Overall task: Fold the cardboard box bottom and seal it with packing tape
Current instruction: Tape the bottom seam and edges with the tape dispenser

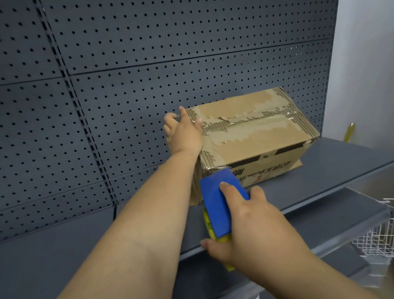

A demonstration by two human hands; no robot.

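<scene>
My left hand point(182, 132) lies flat, fingers spread, on the far-left corner of the worn brown cardboard box point(251, 137) — steadying it, I judge — while my right hand point(247, 222) is closed around the blue-and-yellow tape dispenser point(216, 206), near the box. The box sits on a grey metal shelf point(318, 176) before a pegboard wall point(130, 58).

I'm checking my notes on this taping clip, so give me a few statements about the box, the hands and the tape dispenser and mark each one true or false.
1. The cardboard box sits on the grey shelf. True.
2. The right hand grips the blue tape dispenser. True.
3. The left hand rests flat on the shelf. False; it presses the box's left end.
4. The wire basket sits on top of the box. False; it hangs lower right.
</scene>
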